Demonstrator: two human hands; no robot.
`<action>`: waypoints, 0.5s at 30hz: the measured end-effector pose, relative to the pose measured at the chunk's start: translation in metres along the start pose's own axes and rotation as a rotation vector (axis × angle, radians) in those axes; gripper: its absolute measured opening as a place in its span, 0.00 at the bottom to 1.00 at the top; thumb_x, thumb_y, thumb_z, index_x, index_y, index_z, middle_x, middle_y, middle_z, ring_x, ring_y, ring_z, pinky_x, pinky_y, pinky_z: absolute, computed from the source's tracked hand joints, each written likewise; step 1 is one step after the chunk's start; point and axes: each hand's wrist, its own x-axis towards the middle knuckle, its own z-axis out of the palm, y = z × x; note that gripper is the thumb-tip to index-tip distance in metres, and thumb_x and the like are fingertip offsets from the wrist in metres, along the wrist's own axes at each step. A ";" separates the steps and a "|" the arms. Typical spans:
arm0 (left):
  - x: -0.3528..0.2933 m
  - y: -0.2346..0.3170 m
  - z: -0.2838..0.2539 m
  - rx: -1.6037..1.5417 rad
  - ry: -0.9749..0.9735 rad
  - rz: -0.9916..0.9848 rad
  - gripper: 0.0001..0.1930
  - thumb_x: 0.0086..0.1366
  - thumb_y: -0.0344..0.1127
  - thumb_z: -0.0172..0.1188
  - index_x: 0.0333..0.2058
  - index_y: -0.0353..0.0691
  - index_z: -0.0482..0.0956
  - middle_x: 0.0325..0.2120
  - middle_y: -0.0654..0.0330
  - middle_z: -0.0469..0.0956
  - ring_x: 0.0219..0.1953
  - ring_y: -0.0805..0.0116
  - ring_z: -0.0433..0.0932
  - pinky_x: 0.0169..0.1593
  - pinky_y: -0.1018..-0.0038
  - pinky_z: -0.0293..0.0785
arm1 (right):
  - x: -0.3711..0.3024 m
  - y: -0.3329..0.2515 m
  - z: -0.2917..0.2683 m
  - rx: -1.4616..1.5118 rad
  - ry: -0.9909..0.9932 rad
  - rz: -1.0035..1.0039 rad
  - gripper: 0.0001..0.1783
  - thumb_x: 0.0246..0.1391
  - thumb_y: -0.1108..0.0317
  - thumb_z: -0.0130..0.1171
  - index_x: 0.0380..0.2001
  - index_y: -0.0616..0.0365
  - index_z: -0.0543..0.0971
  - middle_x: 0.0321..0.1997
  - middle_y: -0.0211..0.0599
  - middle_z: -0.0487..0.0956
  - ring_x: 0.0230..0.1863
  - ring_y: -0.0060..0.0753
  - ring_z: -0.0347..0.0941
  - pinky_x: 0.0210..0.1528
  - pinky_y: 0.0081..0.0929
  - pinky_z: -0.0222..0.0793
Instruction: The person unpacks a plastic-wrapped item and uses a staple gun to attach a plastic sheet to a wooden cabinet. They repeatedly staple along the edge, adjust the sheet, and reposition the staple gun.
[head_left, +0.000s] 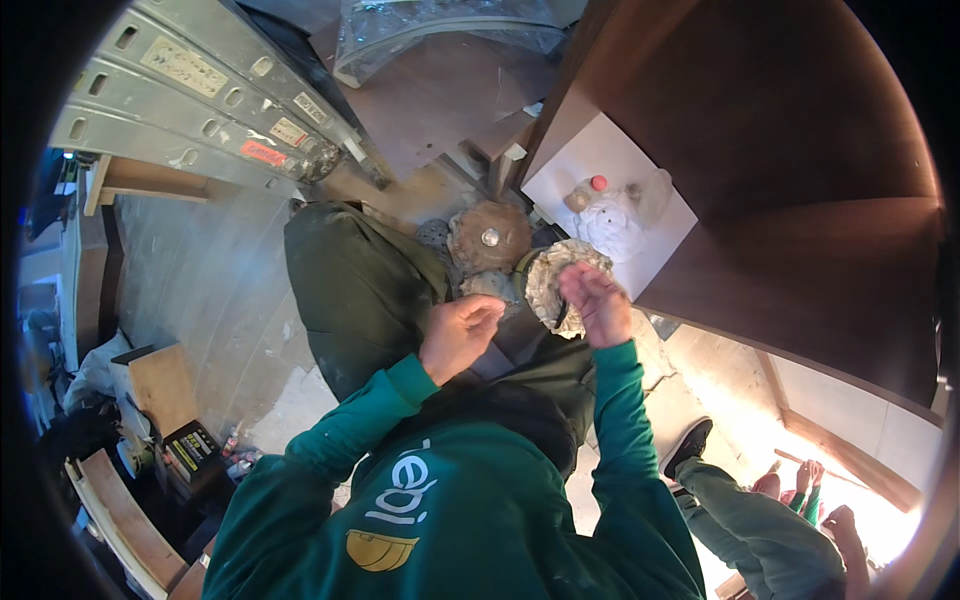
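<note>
My left hand (pixel 462 336) is in front of my lap with its fingers curled together; whatever is in them, if anything, is too small to make out. My right hand (pixel 598 305) lies over a round, cream-coloured, crumpled-looking piece (pixel 547 287) with a dark band, its fingers stretched out and apart. Whether they touch it I cannot tell. Beyond my hands, between my knees, is a brown, dusty disc (pixel 490 237) with a shiny metal centre. A greyish, rough lump (pixel 488 285) sits just below the disc, and a dark grey dotted piece (pixel 434 235) shows at its left.
On the right, a dark brown wooden cabinet (pixel 800 270) holds a white sheet (pixel 665 235) bearing a crumpled white cloth (pixel 610 226) and a red cap (pixel 599 183). Metal ladder rails (pixel 200 85) lean at upper left. Another person's leg (pixel 745 525) is at lower right.
</note>
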 end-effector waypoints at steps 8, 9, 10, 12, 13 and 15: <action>-0.009 0.003 0.014 -0.227 -0.021 -0.291 0.06 0.63 0.26 0.59 0.38 0.30 0.78 0.31 0.56 0.82 0.36 0.71 0.81 0.41 0.76 0.78 | 0.119 -0.043 -0.114 -0.334 0.311 -0.058 0.20 0.57 0.75 0.47 0.52 0.75 0.68 0.44 0.58 0.77 0.46 0.52 0.78 0.49 0.38 0.77; -0.010 0.002 0.018 -0.219 -0.023 -0.296 0.06 0.64 0.26 0.59 0.38 0.30 0.79 0.30 0.57 0.82 0.35 0.73 0.81 0.41 0.77 0.77 | 0.135 -0.043 -0.125 -0.372 0.319 -0.007 0.21 0.58 0.73 0.47 0.53 0.74 0.67 0.45 0.58 0.76 0.46 0.52 0.78 0.49 0.39 0.77; -0.016 0.000 0.022 -0.251 -0.010 -0.334 0.06 0.64 0.26 0.59 0.38 0.30 0.78 0.31 0.58 0.82 0.35 0.74 0.80 0.41 0.78 0.77 | 0.142 -0.044 -0.123 -0.415 0.318 0.055 0.23 0.58 0.72 0.47 0.55 0.72 0.66 0.45 0.58 0.76 0.46 0.52 0.78 0.49 0.39 0.77; -0.027 -0.003 0.027 -0.224 0.018 -0.320 0.06 0.64 0.26 0.59 0.38 0.29 0.78 0.31 0.58 0.82 0.36 0.74 0.80 0.41 0.79 0.76 | 0.152 -0.049 -0.121 -0.404 0.320 0.056 0.24 0.59 0.69 0.47 0.58 0.67 0.64 0.48 0.60 0.74 0.45 0.52 0.78 0.47 0.41 0.77; -0.034 -0.004 0.029 -0.211 0.026 -0.315 0.06 0.64 0.26 0.59 0.38 0.29 0.78 0.31 0.58 0.82 0.36 0.74 0.80 0.41 0.79 0.76 | 0.152 -0.051 -0.120 -0.398 0.327 0.055 0.25 0.59 0.67 0.47 0.59 0.65 0.63 0.49 0.60 0.74 0.44 0.52 0.78 0.46 0.41 0.77; -0.045 -0.008 0.032 -0.235 0.029 -0.288 0.07 0.64 0.26 0.60 0.38 0.29 0.78 0.33 0.56 0.82 0.36 0.71 0.81 0.40 0.77 0.77 | 0.151 -0.046 -0.135 -0.324 0.380 0.005 0.27 0.61 0.64 0.44 0.62 0.61 0.60 0.53 0.61 0.72 0.44 0.53 0.78 0.45 0.41 0.76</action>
